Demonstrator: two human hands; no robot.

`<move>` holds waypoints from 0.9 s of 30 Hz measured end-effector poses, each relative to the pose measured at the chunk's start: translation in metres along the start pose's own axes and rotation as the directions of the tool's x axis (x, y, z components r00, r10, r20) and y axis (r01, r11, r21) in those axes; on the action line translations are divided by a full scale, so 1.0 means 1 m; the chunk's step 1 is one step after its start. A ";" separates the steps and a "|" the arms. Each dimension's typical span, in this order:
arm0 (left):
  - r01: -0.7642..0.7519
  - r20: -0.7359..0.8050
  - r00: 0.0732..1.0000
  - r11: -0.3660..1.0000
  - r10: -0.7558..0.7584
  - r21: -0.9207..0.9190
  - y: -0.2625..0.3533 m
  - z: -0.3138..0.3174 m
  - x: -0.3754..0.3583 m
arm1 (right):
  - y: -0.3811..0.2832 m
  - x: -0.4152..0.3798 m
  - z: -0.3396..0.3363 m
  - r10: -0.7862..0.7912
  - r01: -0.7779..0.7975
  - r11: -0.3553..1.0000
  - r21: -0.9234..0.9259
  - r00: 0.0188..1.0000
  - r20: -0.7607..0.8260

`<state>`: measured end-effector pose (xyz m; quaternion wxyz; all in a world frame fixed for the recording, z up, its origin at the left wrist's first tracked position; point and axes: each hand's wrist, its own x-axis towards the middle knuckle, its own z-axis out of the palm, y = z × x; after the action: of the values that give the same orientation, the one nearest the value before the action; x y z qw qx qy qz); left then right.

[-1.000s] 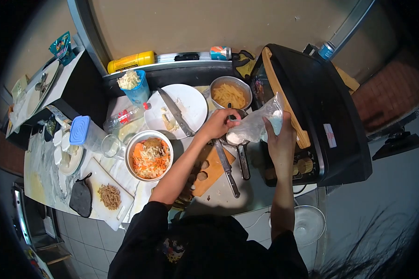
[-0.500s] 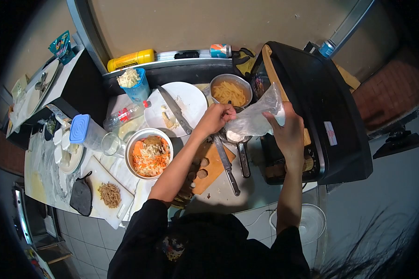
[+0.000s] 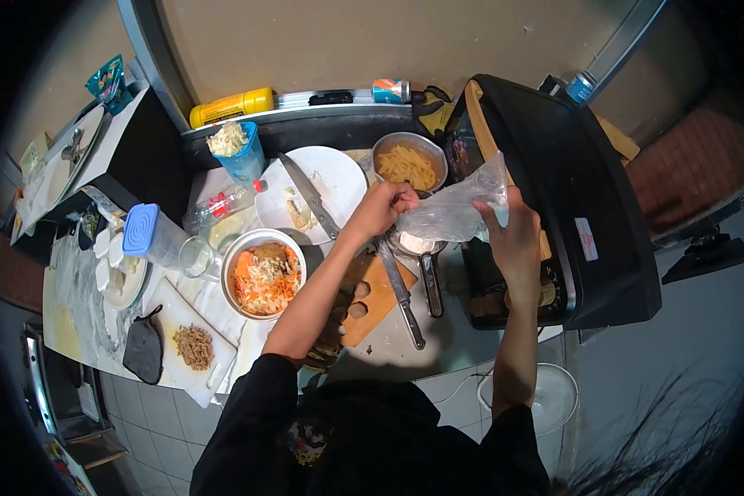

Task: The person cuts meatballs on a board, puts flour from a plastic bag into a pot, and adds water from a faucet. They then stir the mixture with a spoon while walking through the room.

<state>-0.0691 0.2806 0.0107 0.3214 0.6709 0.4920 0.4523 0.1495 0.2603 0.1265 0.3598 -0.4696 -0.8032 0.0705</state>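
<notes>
A clear plastic bag [image 3: 450,213] is stretched between my hands. My left hand [image 3: 383,208] pinches its left end, fingers closed. My right hand [image 3: 512,234] grips its right side, the thumb against the plastic. Below the bag is a small dark pan [image 3: 431,285] with a white substance [image 3: 416,243] in it; the bag hides part of the pan. A knife [image 3: 403,298] lies beside the pan handle, across the edge of a wooden chopping board [image 3: 380,318] bearing brown round pieces [image 3: 358,310].
Behind my hands stands a pot of cut potato strips [image 3: 408,167]. Leftward are a white plate [image 3: 343,178] with a large knife, a bowl of shredded vegetables [image 3: 264,285], and a white board [image 3: 215,360] with shredded brown food. A black oven [image 3: 570,207] borders the right.
Both hands keep hold of the bag. The bag has shifted slightly, and a little more of the white substance shows beneath it.
</notes>
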 end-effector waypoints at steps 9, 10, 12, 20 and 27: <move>-0.059 -0.022 0.998 0.998 0.059 0.009 -0.005 0.002 0.003 | 0.013 -0.016 0.010 -0.066 0.055 0.991 -0.125 0.994 -0.082; -0.022 -0.005 1.000 0.999 0.022 0.029 -0.001 0.000 0.002 | 0.014 -0.017 0.012 -0.097 0.075 0.985 -0.159 0.986 -0.136; 0.016 0.014 1.000 0.999 -0.017 0.051 0.002 -0.001 0.002 | 0.011 -0.017 0.010 -0.054 0.046 0.995 -0.088 0.995 -0.087; 0.009 -0.074 0.997 1.000 -0.009 -0.002 0.005 -0.005 0.003 | -0.001 -0.016 0.000 -0.030 0.032 0.999 0.033 0.998 -0.059; 0.075 -0.097 0.992 0.996 -0.080 -0.048 0.001 -0.013 -0.006 | -0.005 -0.014 -0.006 0.072 -0.070 0.997 0.019 0.993 -0.090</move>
<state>-0.0814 0.2746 0.0147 0.3287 0.6207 0.5228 0.4831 0.1540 0.2451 0.1256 0.3969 -0.4977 -0.7682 0.0682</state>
